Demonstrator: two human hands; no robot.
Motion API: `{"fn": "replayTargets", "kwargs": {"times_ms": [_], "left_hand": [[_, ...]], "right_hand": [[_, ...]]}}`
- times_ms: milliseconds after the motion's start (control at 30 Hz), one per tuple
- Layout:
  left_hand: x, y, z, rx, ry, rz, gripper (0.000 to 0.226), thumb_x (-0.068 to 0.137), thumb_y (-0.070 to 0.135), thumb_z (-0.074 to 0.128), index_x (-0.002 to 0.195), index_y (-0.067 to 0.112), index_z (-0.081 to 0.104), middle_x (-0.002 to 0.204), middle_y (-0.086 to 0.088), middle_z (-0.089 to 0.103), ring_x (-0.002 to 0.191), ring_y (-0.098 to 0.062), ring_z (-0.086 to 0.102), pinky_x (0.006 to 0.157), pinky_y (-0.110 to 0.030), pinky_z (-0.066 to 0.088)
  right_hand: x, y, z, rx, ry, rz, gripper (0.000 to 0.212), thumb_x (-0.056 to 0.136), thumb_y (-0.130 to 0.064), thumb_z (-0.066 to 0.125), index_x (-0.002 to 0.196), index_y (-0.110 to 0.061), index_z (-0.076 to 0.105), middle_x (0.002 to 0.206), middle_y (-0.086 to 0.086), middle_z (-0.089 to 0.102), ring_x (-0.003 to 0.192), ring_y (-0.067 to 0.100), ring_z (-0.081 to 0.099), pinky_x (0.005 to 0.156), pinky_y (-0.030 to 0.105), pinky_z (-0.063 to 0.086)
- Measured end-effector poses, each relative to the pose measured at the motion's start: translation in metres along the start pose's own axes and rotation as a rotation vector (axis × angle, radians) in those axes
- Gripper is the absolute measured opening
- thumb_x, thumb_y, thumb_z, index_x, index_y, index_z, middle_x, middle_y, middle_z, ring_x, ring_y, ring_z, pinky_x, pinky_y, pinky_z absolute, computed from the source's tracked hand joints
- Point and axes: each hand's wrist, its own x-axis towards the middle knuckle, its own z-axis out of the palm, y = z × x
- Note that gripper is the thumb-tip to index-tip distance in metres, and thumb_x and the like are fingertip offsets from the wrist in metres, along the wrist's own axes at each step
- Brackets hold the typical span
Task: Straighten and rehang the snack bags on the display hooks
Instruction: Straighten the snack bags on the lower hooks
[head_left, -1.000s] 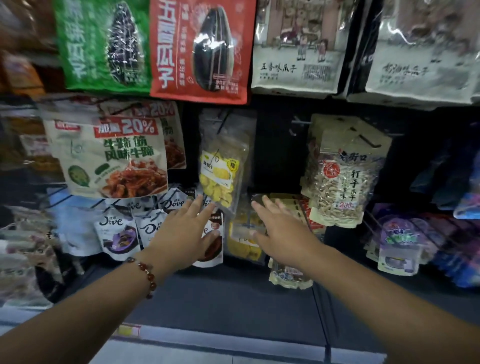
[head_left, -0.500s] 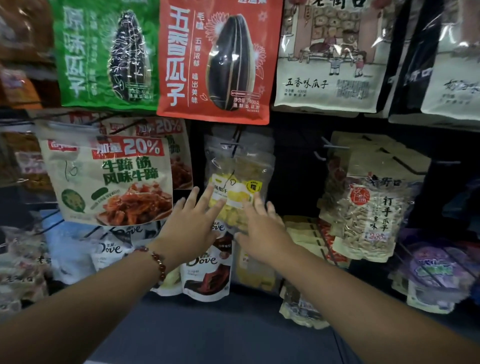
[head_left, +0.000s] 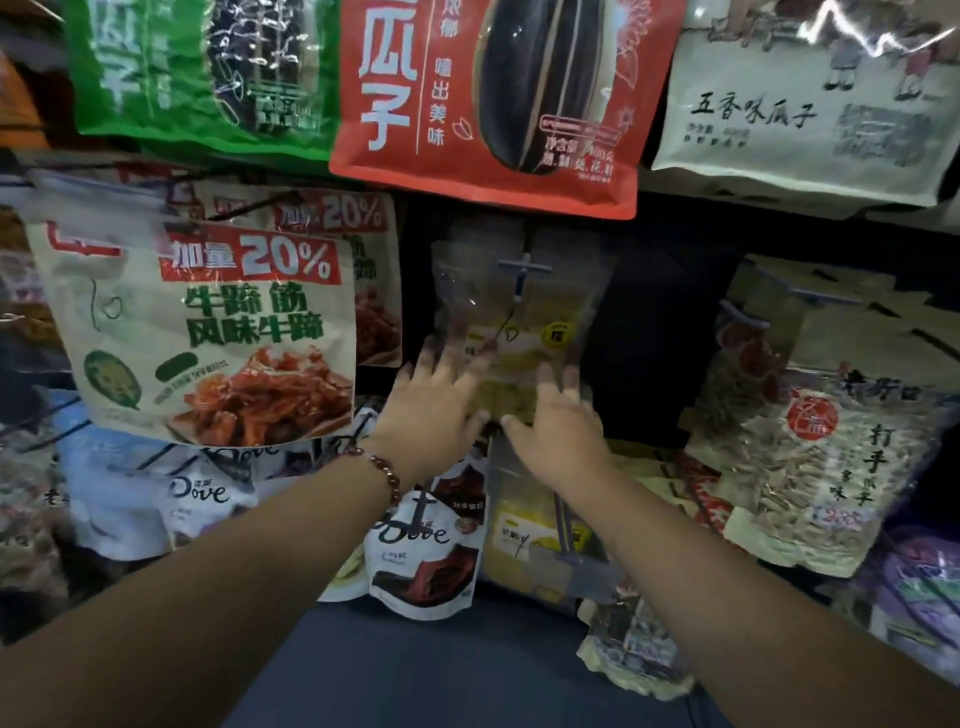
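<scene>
Crowded pegboard hooks ran behind, where a clear yellow snack bag (head_left: 519, 322) hung centrally (light and crinkly, probably slippery, best pinched near its top hole) while the left hand (head_left: 431, 410) and right hand (head_left: 558, 431) pressed its lower half, fingers straight.

Beaded bracelet (head_left: 385, 470) — dark shelf (head_left: 441, 670)

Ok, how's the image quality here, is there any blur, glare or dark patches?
Head view: motion blur smears the fingertips of the left hand and right hand and the clear yellow snack bag they touch. Glare streaks the beige seed bag top right. The backboard behind the hooks is dim. Wide-angle distortion bends the edges.
</scene>
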Motion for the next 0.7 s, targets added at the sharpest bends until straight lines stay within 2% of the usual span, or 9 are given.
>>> {"fn": "replayTargets", "kwargs": {"times_ms": [100, 200, 233, 300, 400, 467, 567, 633, 700], "left_hand": [[-0.003, 0.005, 0.01, -0.238, 0.157, -0.017, 0.064, 0.095, 0.044, 0.051, 0.15, 0.028, 0.021, 0.158, -0.01, 0.014, 0.139, -0.038, 0.029, 0.105, -0.047, 0.04], [-0.008, 0.007, 0.015, -0.633, 0.382, -0.253, 0.064, 0.091, 0.036, 0.063, 0.144, 0.017, 0.033, 0.145, -0.012, 0.032, 0.125, -0.029, 0.045, 0.096, -0.033, 0.043], [-0.008, 0.005, 0.015, -0.795, 0.359, -0.357, 0.071, 0.089, 0.04, 0.065, 0.146, 0.018, 0.029, 0.145, -0.009, 0.032, 0.127, -0.025, 0.044, 0.097, -0.028, 0.039], [-0.003, -0.004, 0.016, -1.084, 0.181, -0.507, 0.09, 0.083, 0.056, 0.067, 0.151, 0.024, 0.018, 0.153, -0.002, 0.028, 0.136, -0.022, 0.037, 0.105, -0.027, 0.031], [-0.001, -0.011, 0.013, -1.242, -0.048, -0.512, 0.091, 0.084, 0.061, 0.062, 0.154, 0.027, 0.014, 0.152, 0.005, 0.034, 0.131, -0.014, 0.04, 0.103, -0.03, 0.036], [0.002, -0.013, 0.016, -1.288, -0.082, -0.488, 0.078, 0.09, 0.055, 0.059, 0.152, 0.024, 0.023, 0.136, 0.01, 0.044, 0.116, -0.006, 0.043, 0.092, -0.026, 0.036], [0.003, -0.016, 0.019, -1.301, -0.061, -0.506, 0.083, 0.08, 0.07, 0.057, 0.148, 0.027, 0.036, 0.137, 0.011, 0.052, 0.121, -0.01, 0.051, 0.095, -0.028, 0.039], [0.001, -0.017, 0.021, -1.297, -0.062, -0.526, 0.072, 0.083, 0.068, 0.054, 0.141, 0.026, 0.045, 0.13, 0.006, 0.06, 0.113, -0.012, 0.06, 0.085, -0.023, 0.045], [-0.001, -0.016, 0.021, -1.268, -0.067, -0.538, 0.052, 0.089, 0.063, 0.052, 0.125, 0.026, 0.054, 0.119, 0.005, 0.065, 0.101, -0.009, 0.063, 0.079, -0.022, 0.049]], "right_hand": [[0.006, 0.006, 0.004, 0.187, 0.195, 0.028, 0.064, 0.089, -0.035, 0.062, 0.143, -0.012, 0.036, 0.147, 0.016, 0.033, 0.131, 0.034, 0.04, 0.103, 0.036, 0.04], [0.011, 0.018, 0.008, 0.557, 0.256, 0.253, 0.072, 0.082, -0.041, 0.072, 0.137, -0.006, 0.041, 0.14, 0.013, 0.039, 0.118, 0.028, 0.05, 0.086, 0.026, 0.04], [0.013, 0.021, 0.009, 0.691, 0.227, 0.335, 0.08, 0.081, -0.043, 0.073, 0.142, -0.008, 0.035, 0.144, 0.012, 0.035, 0.122, 0.027, 0.048, 0.089, 0.026, 0.039], [0.014, 0.025, 0.01, 0.922, 0.145, 0.443, 0.095, 0.081, -0.045, 0.074, 0.152, -0.015, 0.019, 0.153, 0.01, 0.028, 0.134, 0.028, 0.04, 0.099, 0.031, 0.035], [0.011, 0.029, 0.013, 1.013, -0.001, 0.452, 0.098, 0.083, -0.048, 0.072, 0.155, -0.02, 0.011, 0.154, 0.005, 0.034, 0.139, 0.025, 0.036, 0.102, 0.032, 0.031], [0.01, 0.031, 0.015, 1.019, -0.062, 0.437, 0.091, 0.083, -0.048, 0.071, 0.152, -0.02, 0.02, 0.141, -0.001, 0.046, 0.125, 0.016, 0.047, 0.093, 0.027, 0.033], [0.01, 0.031, 0.019, 1.087, -0.142, 0.423, 0.059, 0.081, -0.057, 0.069, 0.126, -0.028, 0.043, 0.12, -0.015, 0.054, 0.098, 0.006, 0.052, 0.086, 0.027, 0.039], [0.01, 0.032, 0.021, 1.111, -0.144, 0.423, 0.053, 0.082, -0.063, 0.064, 0.121, -0.029, 0.05, 0.108, -0.014, 0.06, 0.091, 0.005, 0.054, 0.084, 0.029, 0.039], [0.008, 0.032, 0.022, 1.105, -0.11, 0.41, 0.06, 0.082, -0.066, 0.06, 0.125, -0.025, 0.054, 0.109, -0.009, 0.064, 0.094, 0.009, 0.059, 0.079, 0.03, 0.043]]}}
